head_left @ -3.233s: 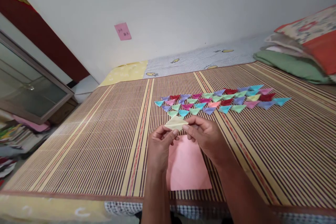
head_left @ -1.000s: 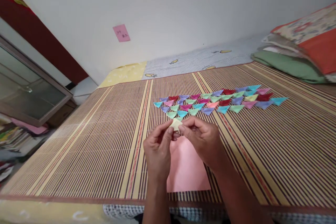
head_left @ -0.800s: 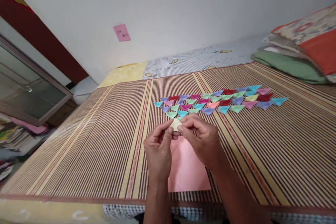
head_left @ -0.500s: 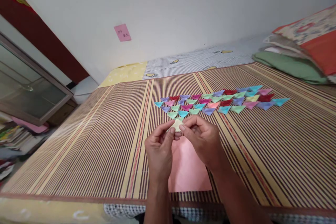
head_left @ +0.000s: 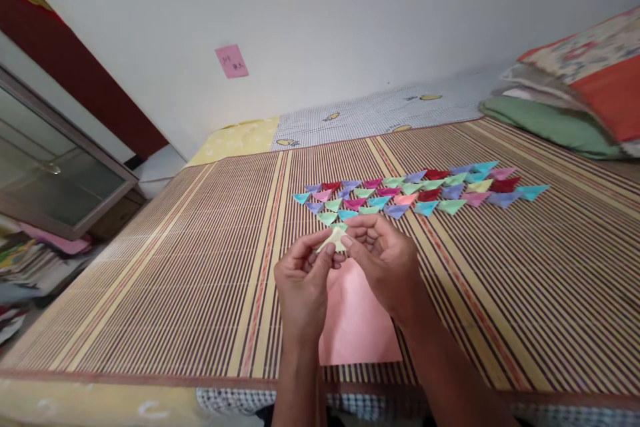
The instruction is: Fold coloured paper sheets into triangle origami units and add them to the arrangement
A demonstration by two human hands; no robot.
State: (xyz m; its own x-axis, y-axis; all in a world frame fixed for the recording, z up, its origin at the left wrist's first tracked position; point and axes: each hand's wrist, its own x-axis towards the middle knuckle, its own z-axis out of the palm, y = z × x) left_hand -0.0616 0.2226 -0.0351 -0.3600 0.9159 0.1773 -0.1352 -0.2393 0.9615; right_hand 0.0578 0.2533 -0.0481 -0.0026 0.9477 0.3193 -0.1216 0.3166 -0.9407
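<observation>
Between my two hands is a small pale yellow piece of folded paper (head_left: 335, 238), roughly triangular. My left hand (head_left: 306, 280) pinches its left side, thumb on the near face and fingers behind. On the right side, the thumb tip of my right hand (head_left: 393, 267) presses the paper, with the index finger a little above it. Below the hands a pink sheet of paper (head_left: 361, 323) lies flat, its far end partly covered by them. Just beyond, rows of small folded paper triangles (head_left: 397, 210) in many colours spread to the right.
A striped bamboo mat (head_left: 200, 267) covers the bed. Folded bedding and a green cloth (head_left: 545, 125) are stacked at the far right. A pink note (head_left: 231, 61) is stuck on the white wall. At the left stand a glass-door cabinet (head_left: 55, 153) and a pile of books (head_left: 35, 263).
My right index finger has lifted slightly off the top of the yellow paper, showing more of it. My left hand keeps its pinch, and the laid-out triangles stay put.
</observation>
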